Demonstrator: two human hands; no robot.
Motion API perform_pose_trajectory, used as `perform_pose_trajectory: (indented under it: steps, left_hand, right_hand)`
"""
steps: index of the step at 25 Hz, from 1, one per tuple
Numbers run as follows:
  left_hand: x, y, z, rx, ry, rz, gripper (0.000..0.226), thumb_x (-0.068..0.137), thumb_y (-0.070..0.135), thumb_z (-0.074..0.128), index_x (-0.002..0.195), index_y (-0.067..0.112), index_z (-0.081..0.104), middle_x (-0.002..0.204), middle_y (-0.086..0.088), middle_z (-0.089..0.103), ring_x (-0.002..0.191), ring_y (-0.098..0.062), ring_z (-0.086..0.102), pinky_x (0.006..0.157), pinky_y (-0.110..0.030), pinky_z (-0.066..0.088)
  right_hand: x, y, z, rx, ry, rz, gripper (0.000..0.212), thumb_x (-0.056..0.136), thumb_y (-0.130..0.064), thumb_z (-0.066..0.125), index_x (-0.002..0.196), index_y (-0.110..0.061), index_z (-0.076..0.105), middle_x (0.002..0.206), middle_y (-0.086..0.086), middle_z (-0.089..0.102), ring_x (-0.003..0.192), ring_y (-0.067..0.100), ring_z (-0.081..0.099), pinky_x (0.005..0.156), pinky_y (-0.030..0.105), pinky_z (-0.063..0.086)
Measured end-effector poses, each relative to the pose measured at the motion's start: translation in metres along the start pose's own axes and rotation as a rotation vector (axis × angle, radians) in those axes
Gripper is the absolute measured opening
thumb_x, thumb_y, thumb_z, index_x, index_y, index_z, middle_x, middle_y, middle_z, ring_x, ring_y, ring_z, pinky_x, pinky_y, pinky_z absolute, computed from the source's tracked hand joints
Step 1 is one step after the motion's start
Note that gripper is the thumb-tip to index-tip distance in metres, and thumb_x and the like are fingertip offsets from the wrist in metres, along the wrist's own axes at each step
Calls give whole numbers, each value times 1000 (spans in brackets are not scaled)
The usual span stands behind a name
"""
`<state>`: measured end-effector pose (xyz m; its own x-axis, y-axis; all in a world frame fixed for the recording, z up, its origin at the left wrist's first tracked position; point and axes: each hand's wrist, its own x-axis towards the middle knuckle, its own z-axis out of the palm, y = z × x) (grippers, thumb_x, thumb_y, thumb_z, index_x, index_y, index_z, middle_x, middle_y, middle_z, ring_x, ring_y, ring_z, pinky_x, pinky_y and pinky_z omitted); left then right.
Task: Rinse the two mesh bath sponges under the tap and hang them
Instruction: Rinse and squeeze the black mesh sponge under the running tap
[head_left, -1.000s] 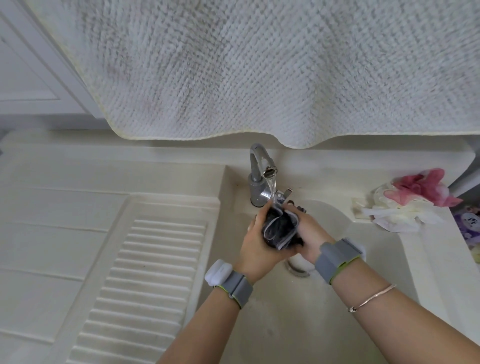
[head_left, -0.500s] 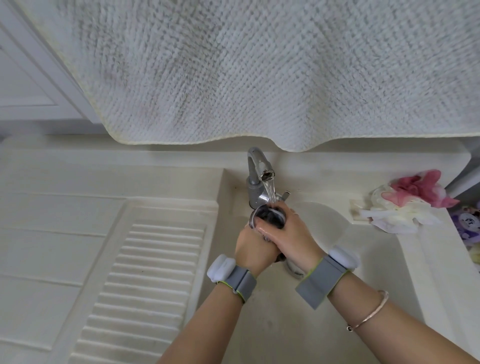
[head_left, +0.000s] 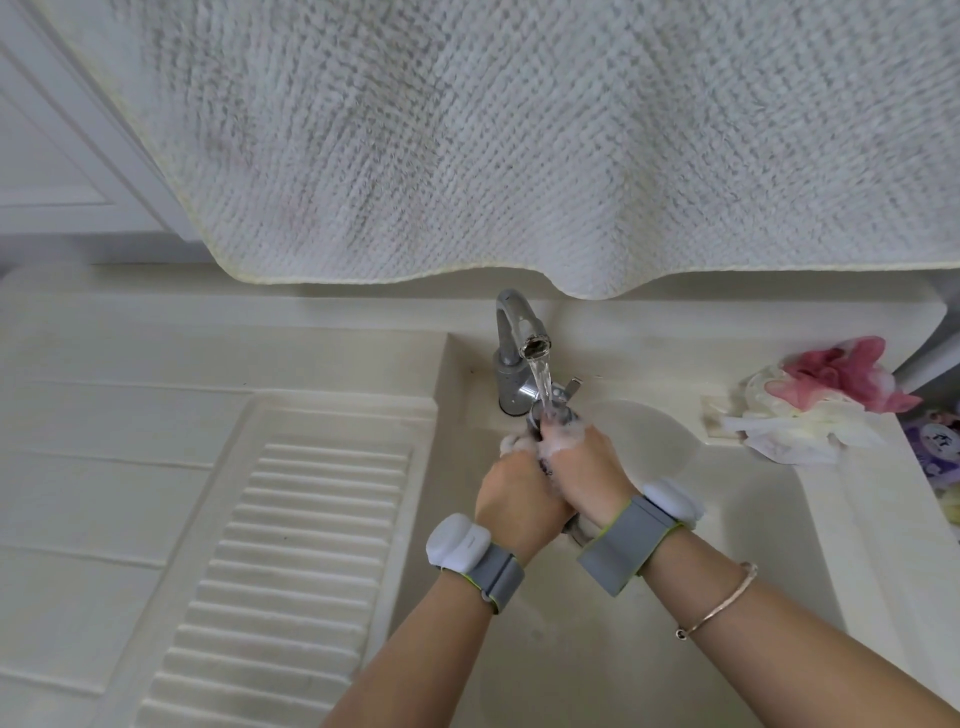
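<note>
One large white waffle-weave towel (head_left: 519, 145) hangs over one cream basin (head_left: 779, 545). One chrome tap (head_left: 514, 332) runs onto one dark mesh sponge (head_left: 545, 418), squeezed between left hand (head_left: 511, 499) and right hand (head_left: 587, 473), fingers clenched around it. One pink-and-white mesh sponge (head_left: 815, 405) lies on the basin's right ledge.

Towel (head_left: 519, 140): white, waffle weave, pale yellow hem. Sink (head_left: 852, 545): cream. Tap (head_left: 511, 353): chrome. Sponge on ledge (head_left: 826, 395): pink and white. Wristbands (head_left: 498, 574): grey, green-edged.

Glossy metal tap (head_left: 511, 353), nubbly cloth towel (head_left: 519, 140), matt sink (head_left: 649, 649)
</note>
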<state>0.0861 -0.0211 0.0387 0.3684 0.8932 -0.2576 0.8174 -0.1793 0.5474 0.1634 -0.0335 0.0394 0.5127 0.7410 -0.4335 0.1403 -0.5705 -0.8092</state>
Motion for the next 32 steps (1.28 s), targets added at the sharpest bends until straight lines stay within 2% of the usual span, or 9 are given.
perform_pose_trajectory:
  steps: [3, 6, 10, 13, 17, 24, 27, 30, 32]
  left_hand:
    - [1, -4, -3, -48, -94, 58, 34, 81, 31, 61, 109, 14, 51, 109, -11, 64, 103, -30, 60, 71, -28, 41]
    - [10, -16, -5, -187, -164, 0, 46, 67, 37, 60, 109, 17, 58, 103, -7, 69, 100, -26, 64, 71, -26, 46]
    - [11, -16, -2, -46, -253, 4, 69, 78, 44, 27, 125, 3, 56, 123, -18, 61, 116, -31, 56, 89, -30, 42]
    - [8, -10, 0, 114, -111, 96, 44, 87, 36, 41, 120, 12, 58, 116, -11, 63, 109, -27, 59, 72, -26, 37]
    - [7, -8, 3, 29, -4, 105, 39, 87, 31, 55, 119, 10, 51, 111, -10, 64, 105, -29, 60, 73, -27, 39]
    - [1, -11, -1, -109, -43, 116, 33, 81, 26, 63, 106, 15, 46, 101, -8, 60, 99, -28, 58, 67, -26, 35]
    - [1, -17, -8, -314, -74, 115, 68, 66, 28, 70, 128, 28, 42, 117, 2, 49, 109, -16, 52, 85, -25, 45]
    - [2, -29, -14, -414, -115, 96, 108, 55, 44, 69, 148, 40, 14, 132, 12, 36, 117, -2, 37, 102, -25, 37]
    - [2, -38, -13, -575, -219, 96, 111, 55, 46, 76, 147, 44, 14, 134, 14, 46, 121, -1, 45, 102, -27, 40]
  right_hand:
    - [-2, 3, -6, 116, -23, -4, 34, 102, -27, 33, 88, -7, 58, 90, 14, 61, 100, 33, 57, 72, 27, 34]
    - [-3, 13, -1, 47, -52, -120, 22, 93, -39, 51, 102, -20, 58, 103, 3, 64, 106, 25, 58, 84, 29, 41]
    - [-6, 14, 3, -85, -77, -187, 52, 68, -64, 61, 109, -32, 56, 105, -1, 63, 100, 19, 58, 89, 39, 48]
    - [-1, 3, 3, -46, -46, -97, 43, 73, -59, 61, 104, -29, 62, 101, -2, 68, 99, 21, 61, 86, 35, 48]
    - [3, -4, 0, -61, -28, -67, 31, 87, -45, 56, 99, -18, 67, 105, 11, 67, 104, 31, 59, 82, 32, 43]
    - [8, 1, 0, 62, -22, 6, 41, 102, -32, 34, 98, -1, 60, 82, 16, 55, 95, 36, 56, 67, 28, 34]
    - [13, 6, 0, 323, 53, 54, 33, 99, -35, 42, 80, -13, 58, 92, 16, 65, 98, 33, 62, 83, 37, 48]
    - [17, 12, -4, 504, 74, 124, 31, 94, -43, 49, 81, -19, 63, 103, 14, 69, 100, 32, 64, 94, 51, 49]
    - [16, 10, -6, 553, 71, 140, 30, 94, -40, 48, 85, -17, 65, 104, 14, 70, 99, 31, 65, 94, 50, 50]
